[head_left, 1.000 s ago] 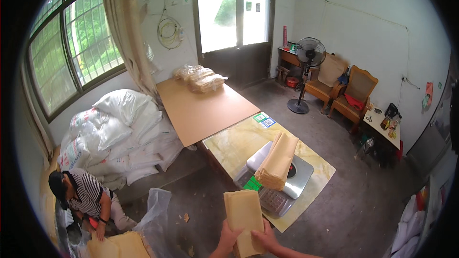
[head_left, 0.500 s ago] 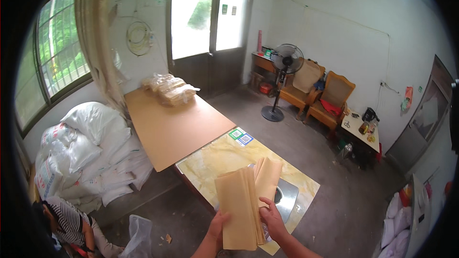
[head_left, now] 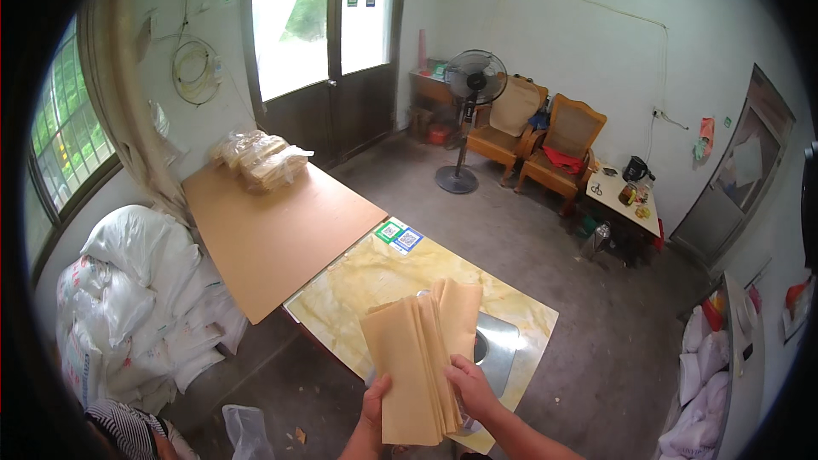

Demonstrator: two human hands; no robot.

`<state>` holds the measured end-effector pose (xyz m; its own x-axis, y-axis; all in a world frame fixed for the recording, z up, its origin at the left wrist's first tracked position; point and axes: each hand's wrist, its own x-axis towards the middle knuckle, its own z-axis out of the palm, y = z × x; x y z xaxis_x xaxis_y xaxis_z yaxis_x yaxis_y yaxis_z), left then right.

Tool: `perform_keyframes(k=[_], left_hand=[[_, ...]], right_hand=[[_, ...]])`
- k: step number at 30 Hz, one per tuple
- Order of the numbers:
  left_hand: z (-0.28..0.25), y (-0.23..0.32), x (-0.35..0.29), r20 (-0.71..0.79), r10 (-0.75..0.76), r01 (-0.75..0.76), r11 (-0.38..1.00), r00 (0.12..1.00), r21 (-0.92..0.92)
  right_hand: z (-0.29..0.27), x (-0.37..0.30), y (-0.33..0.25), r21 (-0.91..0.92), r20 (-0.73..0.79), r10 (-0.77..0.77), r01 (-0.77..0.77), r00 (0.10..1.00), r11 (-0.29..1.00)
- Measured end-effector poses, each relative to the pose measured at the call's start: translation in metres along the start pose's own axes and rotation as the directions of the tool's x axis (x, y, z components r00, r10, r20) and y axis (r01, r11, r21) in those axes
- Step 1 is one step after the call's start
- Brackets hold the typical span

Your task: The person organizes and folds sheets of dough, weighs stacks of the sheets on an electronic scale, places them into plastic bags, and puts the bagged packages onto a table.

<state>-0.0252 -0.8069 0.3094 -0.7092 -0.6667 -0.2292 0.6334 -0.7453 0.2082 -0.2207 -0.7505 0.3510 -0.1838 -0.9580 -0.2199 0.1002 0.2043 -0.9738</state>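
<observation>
A thick stack of flat brown paper bags (head_left: 405,379) stands tilted between my two hands, above the near end of the marbled yellow table (head_left: 341,268). My left hand (head_left: 373,402) grips its lower left edge, thumb on the front face. On the other side, my right hand (head_left: 471,388) is closed around the right edge, its fingers partly hidden. The bags fan slightly along their right side, and a rear portion leans away to the right at the top. Behind them, a square metal plate with a dark round opening (head_left: 498,349) is set in the tabletop, partly covered.
A brown board (head_left: 285,234) adjoins the table, with plastic-wrapped bundles (head_left: 260,158) at its far end. White sacks (head_left: 136,290) are piled at left; a person in a striped top (head_left: 128,426) is below them. A standing fan (head_left: 464,119), wooden chairs (head_left: 558,149) and a low table (head_left: 626,196) stand farther off.
My view has swung to the right, so the room shifts left in the picture. The stack stays in both hands and has turned slightly, its front part tilting a little more.
</observation>
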Motion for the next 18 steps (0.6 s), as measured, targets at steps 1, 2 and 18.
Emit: perform_keyframes(k=[1, 2, 18], left_hand=[[0.004, 0.000, 0.002, -0.021, 0.036, -0.036, 0.999, 0.999, 0.024], [0.010, -0.002, 0.002, -0.023, 0.049, -0.049, 0.998, 0.999, 0.025], [-0.002, -0.014, 0.028, -0.169, 0.556, -0.511, 0.823, 0.814, 0.250]], right_hand=[[-0.007, 0.005, 0.005, -0.037, 0.034, 0.006, -0.004, 0.999, 0.999], [-0.012, 0.010, 0.010, -0.038, 0.047, 0.004, -0.002, 0.999, 0.999], [-0.076, 0.081, -0.008, 0.056, -0.136, -0.049, 0.057, 0.989, 0.997]])
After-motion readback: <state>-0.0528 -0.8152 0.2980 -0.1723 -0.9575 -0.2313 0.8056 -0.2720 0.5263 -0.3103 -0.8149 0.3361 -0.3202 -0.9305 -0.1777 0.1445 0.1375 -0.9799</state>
